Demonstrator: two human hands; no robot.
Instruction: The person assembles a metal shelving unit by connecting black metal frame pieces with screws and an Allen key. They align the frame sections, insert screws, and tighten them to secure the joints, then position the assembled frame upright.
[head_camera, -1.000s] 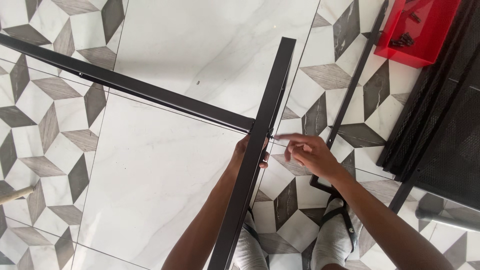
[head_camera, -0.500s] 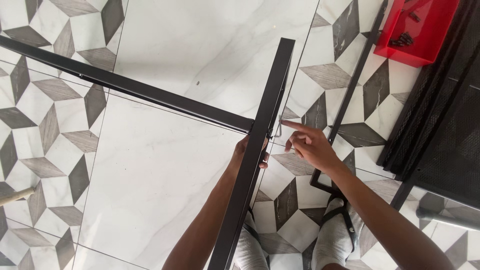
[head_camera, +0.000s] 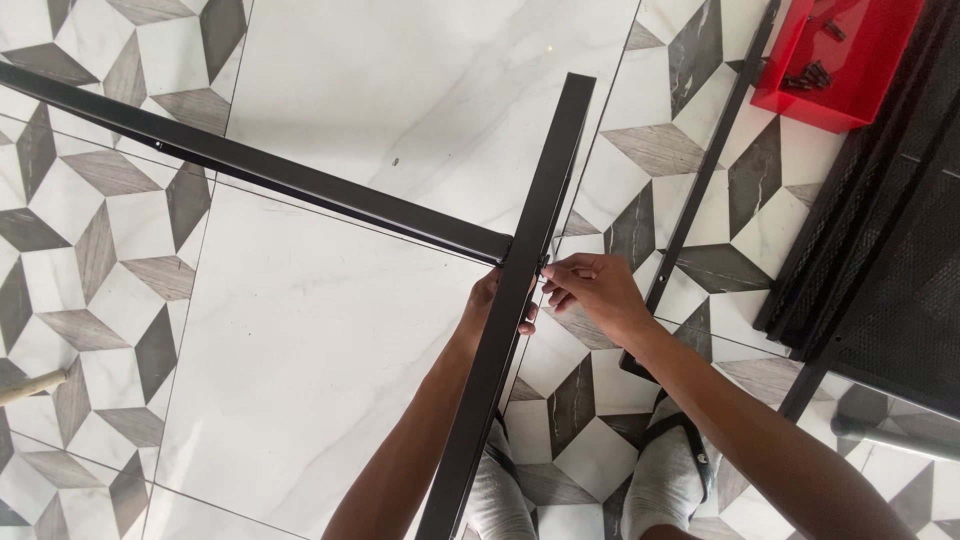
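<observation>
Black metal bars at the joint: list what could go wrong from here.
1. The left hand alone grips the upright bar; if it slips, the cross bar may swing out of line.
2. The right hand pinches something too small to identify at the joint; it could drop onto the tiled floor.
3. Feet stand below the bar.

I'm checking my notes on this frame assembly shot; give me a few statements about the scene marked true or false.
1. The left hand grips the upright black metal bar. True.
2. The right hand rests in the red tray. False: its fingertips are at the joint where the long crossbar meets the upright bar.
3. The red tray holds small dark fasteners. True.
4. The floor is plain wood. False: it is marble-look and geometric tile.
5. Black mesh panels lie at the right. True.
</observation>
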